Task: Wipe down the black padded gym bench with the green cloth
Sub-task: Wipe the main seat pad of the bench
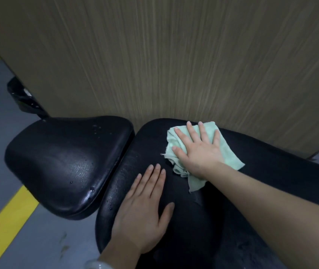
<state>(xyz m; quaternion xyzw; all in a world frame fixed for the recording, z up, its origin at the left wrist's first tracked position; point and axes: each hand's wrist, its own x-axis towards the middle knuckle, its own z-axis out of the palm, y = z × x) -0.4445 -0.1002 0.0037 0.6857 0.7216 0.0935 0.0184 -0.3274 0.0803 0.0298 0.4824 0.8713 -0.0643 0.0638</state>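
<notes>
From the head camera, the green cloth (203, 152) is pale mint, crumpled and bunched, with one loose corner trailing toward the near side. It lies on the long pad of the black padded bench (203, 220), near that pad's far edge by the wood-grain wall panel (174, 55). The right hand (199, 150) lies flat on top of it, fingers spread, pressing it to the pad. The left hand (145, 206) rests flat on bare pad nearer the pad's left end, fingers straight and together, just apart from the cloth. Water beads dot the separate seat pad (67, 162) at left.
</notes>
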